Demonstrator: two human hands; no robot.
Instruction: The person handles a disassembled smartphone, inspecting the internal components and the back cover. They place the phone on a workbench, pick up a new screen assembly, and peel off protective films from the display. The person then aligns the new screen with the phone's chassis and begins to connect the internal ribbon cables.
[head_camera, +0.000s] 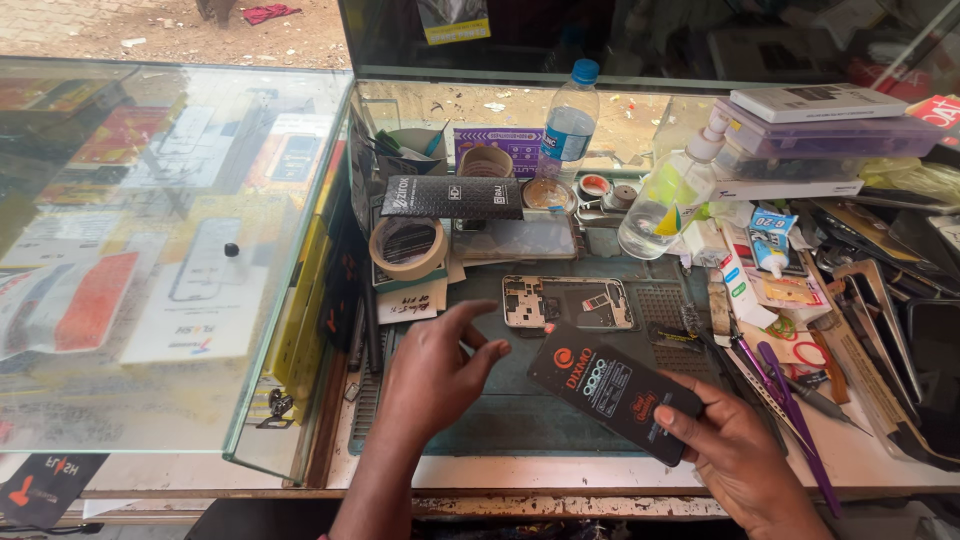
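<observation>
While my right hand (735, 450) grips black phone screen panel (612, 390) by lower right corner, thumb on its face, panel hangs tilted just above green work mat (520, 410). My left hand (440, 370) hovers open over mat, fingers spread loose, holding nothing, just left of panel. Opened phone body (567, 302) lies flat on mat beyond panel. Purple tweezers (790, 400) rest right of my right hand. Tape roll (407, 247) and water bottle (568, 125) sit farther back.
</observation>
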